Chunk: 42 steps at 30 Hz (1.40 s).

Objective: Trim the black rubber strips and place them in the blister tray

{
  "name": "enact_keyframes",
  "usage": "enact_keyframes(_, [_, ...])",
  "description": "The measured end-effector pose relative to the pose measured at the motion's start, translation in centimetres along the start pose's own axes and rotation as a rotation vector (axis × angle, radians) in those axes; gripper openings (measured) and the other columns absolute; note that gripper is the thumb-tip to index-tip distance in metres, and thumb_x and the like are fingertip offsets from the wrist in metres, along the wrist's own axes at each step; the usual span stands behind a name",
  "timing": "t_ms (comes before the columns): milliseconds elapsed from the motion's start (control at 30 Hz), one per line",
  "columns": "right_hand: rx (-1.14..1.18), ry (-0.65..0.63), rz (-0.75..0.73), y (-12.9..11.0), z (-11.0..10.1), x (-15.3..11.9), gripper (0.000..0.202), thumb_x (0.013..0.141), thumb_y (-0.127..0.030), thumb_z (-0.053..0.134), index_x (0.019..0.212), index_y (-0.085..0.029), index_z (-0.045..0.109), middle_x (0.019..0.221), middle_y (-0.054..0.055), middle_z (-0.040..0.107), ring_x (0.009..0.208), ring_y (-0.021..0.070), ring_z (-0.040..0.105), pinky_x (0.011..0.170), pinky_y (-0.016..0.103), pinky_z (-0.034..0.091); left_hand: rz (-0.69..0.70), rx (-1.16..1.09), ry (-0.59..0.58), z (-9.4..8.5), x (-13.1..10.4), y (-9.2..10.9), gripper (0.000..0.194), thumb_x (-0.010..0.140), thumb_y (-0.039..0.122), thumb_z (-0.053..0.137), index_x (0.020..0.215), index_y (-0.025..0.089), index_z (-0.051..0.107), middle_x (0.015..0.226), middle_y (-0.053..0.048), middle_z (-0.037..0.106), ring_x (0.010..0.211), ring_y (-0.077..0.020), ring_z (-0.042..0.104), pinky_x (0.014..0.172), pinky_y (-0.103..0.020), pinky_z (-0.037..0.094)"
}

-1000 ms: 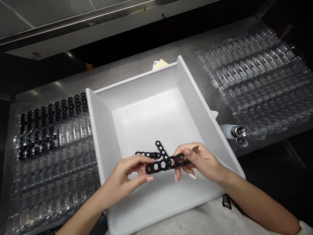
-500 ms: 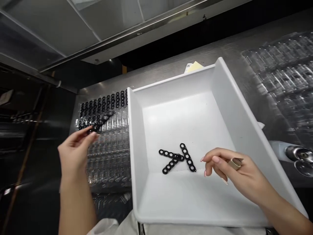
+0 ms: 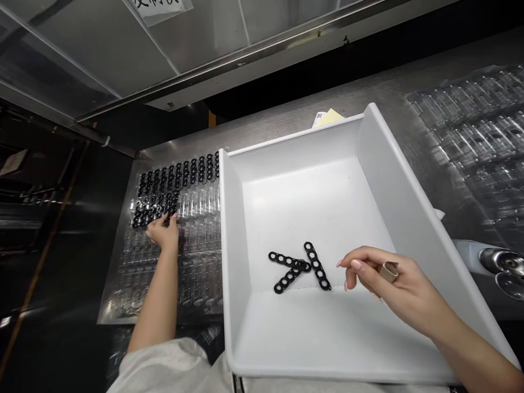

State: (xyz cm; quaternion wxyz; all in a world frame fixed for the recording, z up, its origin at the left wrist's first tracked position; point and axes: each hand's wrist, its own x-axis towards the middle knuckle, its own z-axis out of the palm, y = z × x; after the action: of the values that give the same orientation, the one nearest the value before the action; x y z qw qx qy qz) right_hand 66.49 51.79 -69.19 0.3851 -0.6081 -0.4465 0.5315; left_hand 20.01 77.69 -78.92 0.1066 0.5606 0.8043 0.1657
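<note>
My left hand (image 3: 164, 233) reaches over the clear plastic tray (image 3: 196, 240) at left. Its thumb and fingertips close on the near end of a black strip with round holes (image 3: 171, 205), which lies in the tray's second row beside other black strips. Their far row of black strips (image 3: 180, 173) fills the tray's back. Above the white bin my right hand (image 3: 382, 278) hovers with loosely bent fingers apart and nothing between them. A beige band with a pointed metal piece (image 3: 388, 271) sits on one of its fingers. Several loose black strips (image 3: 317, 266) lie on the bin floor, some crossing.
The deep white bin (image 3: 233, 305) stands between the trays, its walls high. More clear trays (image 3: 475, 125) lie at right. Yellow and white papers (image 3: 327, 117) are behind the bin. A bottle-like item with a shiny metal end (image 3: 505, 262) is at right. A metal ledge (image 3: 254, 60) overhangs the back.
My left hand has moved forward and right, lowering the black strip into the tray row. My right hand stays nearly still over the bin. The view has shifted slightly.
</note>
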Motion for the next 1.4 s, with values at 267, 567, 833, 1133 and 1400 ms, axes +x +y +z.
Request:
enact_keyframes(267, [-0.728,-0.266,0.053,1.5,1.5,0.0,0.031,0.091,-0.016,0.049,0.12,-0.022,0.059,0.111,0.008,0.064,0.081,0.0203,0.068,0.068,0.031,0.047,-0.048,0.145,-0.116,-1.1,-0.4,1.4,0.069,0.08,0.054,0.062,0.13,0.006,0.057,0.15,-0.021,0.031,0.137,-0.0483,0.02,0.11,-0.064,0.02])
enact_keyframes(567, [-1.086,-0.581,0.071,3.6,3.9,0.0,0.025,0.088,-0.015,0.052,0.111,-0.017,0.061,0.108,0.012,0.06,0.073,0.0223,0.067,0.053,0.028,0.04,-0.006,0.364,-0.237,-1.2,-0.4,2.6,0.075,0.078,0.058,0.058,0.134,0.009,0.052,0.157,-0.025,0.023,0.139,-0.0527,0.02,0.104,-0.068,0.029])
enact_keyframes(833, [-0.795,-0.261,0.067,2.5,2.2,0.4,0.015,0.092,-0.015,0.047,0.103,-0.021,0.056,0.099,0.006,0.06,0.065,0.0144,0.057,0.057,0.027,0.037,0.108,0.25,-0.057,-2.0,-1.9,4.4,0.074,0.085,0.047,0.053,0.141,0.0,0.044,0.149,-0.03,0.037,0.138,-0.0471,0.031,0.111,-0.061,0.027])
enact_keyframes(1133, [0.563,-0.252,-0.094,0.7,-0.3,-0.1,0.025,0.088,-0.031,0.067,0.089,-0.02,0.045,0.085,0.0,0.051,0.075,0.0104,0.059,0.057,0.021,0.038,0.57,-0.781,-0.598,-5.8,-17.9,20.7,0.045,0.087,0.027,0.066,0.131,0.024,0.058,0.123,-0.008,0.066,0.114,-0.0211,0.063,0.102,-0.037,0.051])
enact_keyframes(1400, [0.355,-0.336,-0.082,0.3,0.4,-0.7,0.028,0.082,-0.036,0.073,0.084,-0.019,0.05,0.093,0.003,0.058,0.073,0.0096,0.054,0.065,0.025,0.043,0.199,-0.989,-1.437,-2.8,-23.9,25.5,0.029,0.084,0.035,0.071,0.107,0.018,0.067,0.098,-0.009,0.074,0.073,-0.0184,0.07,0.06,-0.029,0.058])
